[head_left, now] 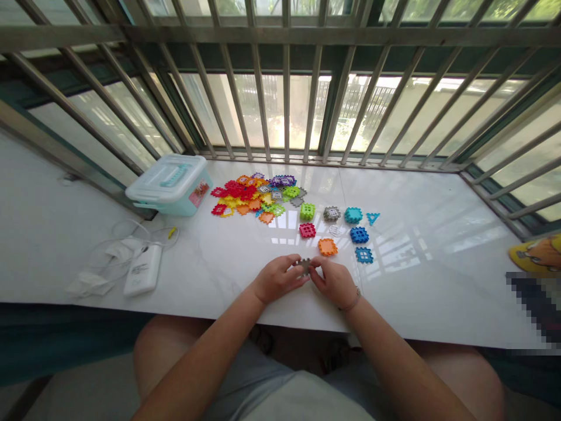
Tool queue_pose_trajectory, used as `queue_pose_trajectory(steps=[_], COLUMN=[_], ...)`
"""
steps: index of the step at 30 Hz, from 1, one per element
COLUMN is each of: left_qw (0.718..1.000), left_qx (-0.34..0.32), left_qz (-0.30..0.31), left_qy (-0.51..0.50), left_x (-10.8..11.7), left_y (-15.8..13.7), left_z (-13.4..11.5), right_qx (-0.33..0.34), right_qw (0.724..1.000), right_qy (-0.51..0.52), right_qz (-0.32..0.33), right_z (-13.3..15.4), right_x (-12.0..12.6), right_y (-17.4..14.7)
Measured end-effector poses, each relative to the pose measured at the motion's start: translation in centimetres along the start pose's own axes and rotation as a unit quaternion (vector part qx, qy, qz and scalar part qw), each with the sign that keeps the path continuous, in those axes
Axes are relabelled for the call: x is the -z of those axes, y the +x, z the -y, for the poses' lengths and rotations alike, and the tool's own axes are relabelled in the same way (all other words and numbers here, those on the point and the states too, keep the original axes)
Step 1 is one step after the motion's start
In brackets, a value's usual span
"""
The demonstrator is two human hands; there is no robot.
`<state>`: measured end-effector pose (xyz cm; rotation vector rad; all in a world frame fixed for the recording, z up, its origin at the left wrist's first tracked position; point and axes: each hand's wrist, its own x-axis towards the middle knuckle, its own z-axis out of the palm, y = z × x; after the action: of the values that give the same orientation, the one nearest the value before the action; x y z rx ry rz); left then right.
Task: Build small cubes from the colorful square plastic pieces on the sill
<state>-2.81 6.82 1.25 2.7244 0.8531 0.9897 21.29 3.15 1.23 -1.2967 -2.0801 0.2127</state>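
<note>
Between my two hands, close to the table's front edge, is a grey interlocking tile (304, 267) with a notched rim. My left hand (279, 273) pinches it from the left, and the fingers of my right hand (332, 281) close on its right side. Just beyond them lies an orange tile piece (328, 247). Farther back are a red piece (307, 230), a green one (307, 211), a grey one (332, 213) and a white one (334, 230). To the right sit a teal piece (353, 215), blue tiles (359, 235), a blue window tile (364, 255) and a blue triangle (373, 218).
A heap of mixed coloured tiles (248, 196) spreads at the back left, beside a lidded teal box (170, 184). A white power bank (142, 270) and cables (125, 234) lie at left. A yellow object (537, 254) stands at the right edge. Metal bars (286, 105) rise behind the table.
</note>
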Motion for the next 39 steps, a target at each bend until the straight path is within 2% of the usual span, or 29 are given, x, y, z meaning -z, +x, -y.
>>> queue_pose_trajectory(steps=[3, 5, 7, 10, 13, 15, 17, 19, 21, 25, 31, 35, 39], left_qw=[0.999, 0.996, 0.988, 0.967, 0.951, 0.948, 0.947, 0.945, 0.941, 0.938, 0.935, 0.933, 0.935], left_qx=[0.005, 0.051, 0.125, 0.230, 0.278, 0.285, 0.287, 0.293, 0.302, 0.310, 0.317, 0.319, 0.319], left_qz=[-0.022, -0.035, -0.046, -0.016, 0.027, 0.038, 0.044, 0.046, 0.045, 0.045, 0.048, 0.043, 0.047], left_qy=[-0.046, -0.070, -0.081, -0.105, -0.131, -0.135, -0.135, -0.139, -0.146, -0.151, -0.153, -0.162, -0.151], left_x=[-0.2, -0.1, 0.2, 0.6, 0.7, 0.8, 0.8, 0.8, 0.9, 0.8, 0.8, 1.1, 1.1], left_y=[0.4, 0.7, 0.8, 1.0, 1.2, 1.4, 1.6, 1.7, 1.8, 1.7, 1.8, 1.9, 1.9], left_z=[0.4, 0.7, 1.0, 1.3, 1.5, 1.5, 1.6, 1.6, 1.7, 1.8, 1.9, 1.9, 1.6], right_qx=[-0.005, -0.015, -0.043, -0.150, -0.255, -0.297, -0.326, -0.351, -0.376, -0.390, -0.381, -0.439, -0.494], right_qw=[1.000, 0.998, 0.994, 0.971, 0.933, 0.918, 0.915, 0.909, 0.891, 0.868, 0.883, 0.863, 0.839], right_qy=[0.004, 0.002, -0.008, -0.045, -0.120, -0.154, -0.171, -0.198, -0.246, -0.302, -0.259, -0.223, -0.217], right_qz=[-0.030, -0.058, -0.096, -0.178, -0.223, -0.214, -0.166, -0.106, -0.066, -0.051, -0.092, -0.111, -0.066], right_z=[0.2, 0.3, 0.0, -2.2, -6.8, -10.6, -14.1, -16.6, -17.9, -18.2, -17.9, -17.2, -14.7], right_x=[0.4, 1.2, 2.4, 5.2, 8.8, 11.0, 12.6, 13.3, 13.1, 12.0, 12.2, 12.8, 13.2], right_y=[0.2, 0.0, -0.5, -2.0, -3.3, -3.5, -3.2, -2.6, -1.9, -1.3, -1.9, -2.1, -3.6])
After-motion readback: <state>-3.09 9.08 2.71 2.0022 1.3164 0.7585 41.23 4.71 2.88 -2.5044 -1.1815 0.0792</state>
